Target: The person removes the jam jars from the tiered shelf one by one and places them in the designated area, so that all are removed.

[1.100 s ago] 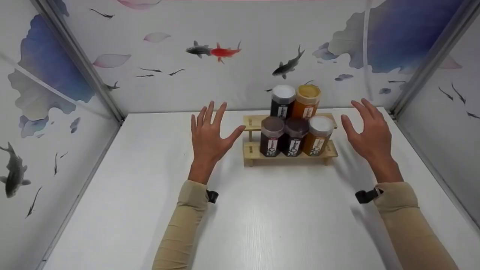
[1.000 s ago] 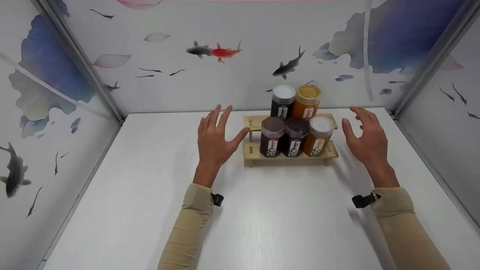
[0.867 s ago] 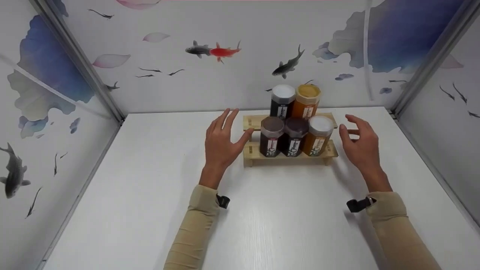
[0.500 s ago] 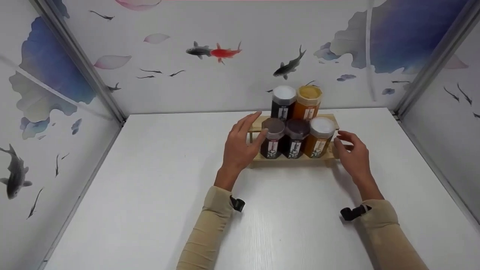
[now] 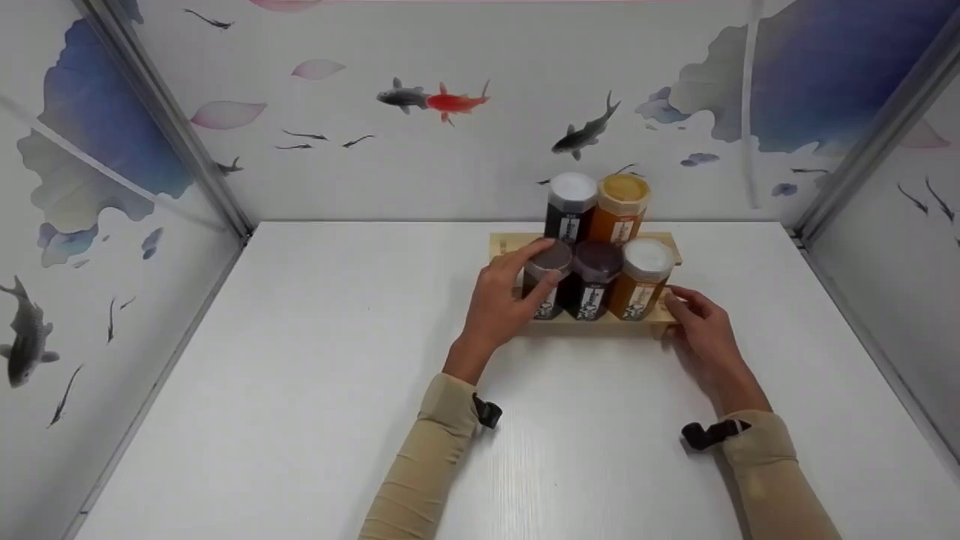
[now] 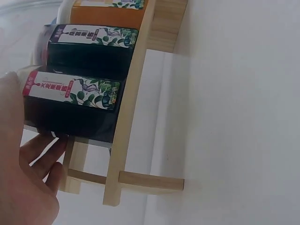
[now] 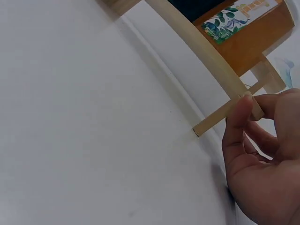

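Observation:
A two-tier wooden rack [image 5: 511, 241] carries several eight-sided jars with labels. On its lower tier, at the left end, stands a dark jar [image 6: 70, 117] with a brown lid. My left hand [image 5: 496, 304] grips this jar near its lid, thumb in front and fingers behind. Beside it are a second dark jar [image 5: 596, 262] and an amber jar [image 5: 646, 259] with a white lid. My right hand [image 5: 705, 330] pinches the right end of the lower shelf between thumb and fingers, as the right wrist view shows.
The upper tier holds a dark jar [image 5: 571, 189] with a white lid and an orange jar [image 5: 622, 189] with a yellow lid. The rack stands on a white table [image 5: 300, 390] near its back edge. Printed panels [image 5: 465, 165] enclose the table on three sides.
Both hands have come inward to the rack. The left has moved right and closed around the front left jar; the right has moved left and down and taken hold of the lower shelf's end.

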Motion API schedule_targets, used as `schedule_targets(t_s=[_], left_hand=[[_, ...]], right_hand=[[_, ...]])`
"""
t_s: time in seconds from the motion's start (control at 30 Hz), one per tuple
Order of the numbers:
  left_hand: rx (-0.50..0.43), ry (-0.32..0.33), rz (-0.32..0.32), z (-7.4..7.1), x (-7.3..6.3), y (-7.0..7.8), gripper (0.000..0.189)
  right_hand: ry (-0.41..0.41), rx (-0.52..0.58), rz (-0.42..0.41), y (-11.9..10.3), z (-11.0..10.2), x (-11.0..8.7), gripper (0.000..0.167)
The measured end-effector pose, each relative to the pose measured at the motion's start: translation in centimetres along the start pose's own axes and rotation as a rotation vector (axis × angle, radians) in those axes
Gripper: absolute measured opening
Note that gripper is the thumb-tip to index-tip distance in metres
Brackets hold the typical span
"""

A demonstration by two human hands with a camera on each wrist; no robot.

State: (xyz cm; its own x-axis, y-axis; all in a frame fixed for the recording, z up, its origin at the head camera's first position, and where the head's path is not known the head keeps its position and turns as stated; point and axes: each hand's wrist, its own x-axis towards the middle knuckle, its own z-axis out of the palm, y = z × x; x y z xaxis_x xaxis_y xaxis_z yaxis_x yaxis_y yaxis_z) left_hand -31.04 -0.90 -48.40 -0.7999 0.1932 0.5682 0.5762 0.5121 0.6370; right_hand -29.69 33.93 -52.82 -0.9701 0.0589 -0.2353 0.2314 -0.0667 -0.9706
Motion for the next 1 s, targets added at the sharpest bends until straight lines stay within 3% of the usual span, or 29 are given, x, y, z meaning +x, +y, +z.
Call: schedule_targets(t_s=[0.07, 0.13, 0.33, 0.6, 0.73, 1.0], left_hand=[[0.025, -0.002, -0.004, 0.1, -0.1, 0.1, 0.059], [0.049, -0.003, -0.005, 0.2, -0.3, 0.1, 0.065], [0.083, 0.012, -0.003, 0.4, -0.4, 0.3, 0.068], [0.024, 0.015, -0.035, 0.4, -0.4, 0.7, 0.070], [-0.025, 0.030, -0.045, -0.3, -0.3, 0.8, 0.070], [-0.098, 0.109, 0.017, -3.4, 0.7, 1.3, 0.065]], right_hand=[[-0.023, 0.140, 0.023, 0.0, 0.1, -0.1, 0.063], [-0.037, 0.180, 0.026, 0.0, 0.2, -0.2, 0.062], [-0.044, 0.182, 0.009, 0.3, 0.3, -0.3, 0.065], [-0.021, 0.147, 0.028, 0.1, 0.1, -0.6, 0.067], [-0.014, 0.116, 0.040, 0.2, 0.2, -0.4, 0.066], [0.011, 0.060, 0.008, 0.5, 0.2, -0.2, 0.067]])
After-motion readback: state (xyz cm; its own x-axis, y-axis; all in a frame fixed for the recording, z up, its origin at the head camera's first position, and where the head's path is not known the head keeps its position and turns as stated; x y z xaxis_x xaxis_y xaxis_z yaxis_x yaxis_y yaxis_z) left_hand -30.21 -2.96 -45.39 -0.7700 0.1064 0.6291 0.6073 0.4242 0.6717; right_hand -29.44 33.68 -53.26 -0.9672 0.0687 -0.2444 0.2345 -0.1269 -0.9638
